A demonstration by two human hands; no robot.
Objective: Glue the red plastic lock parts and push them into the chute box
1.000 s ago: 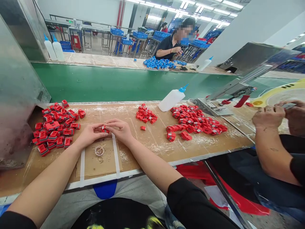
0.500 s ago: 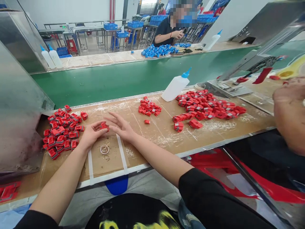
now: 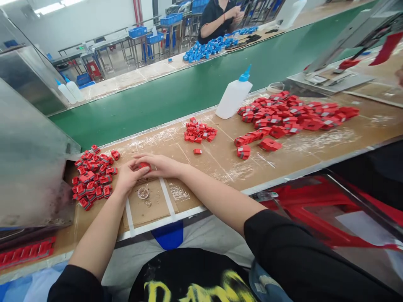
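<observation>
I am holding a small red block [image 3: 145,166] in my left hand [image 3: 127,176], and my right hand [image 3: 160,164] is gripping its other side. My fingers are hiding most of it, so I cannot tell where it is pointing or how its long axis is lying. It is hovering above the tabletop [image 3: 226,167]. A little round cup [image 3: 143,193] is sitting nearer the front edge. Red-and-grey blocks [image 3: 91,178] are piling toward the left end; a white bottle [image 3: 233,98] is standing by the far edge.

One head-worn view — forward, downward, over the workbench [image 3: 217,161]
</observation>
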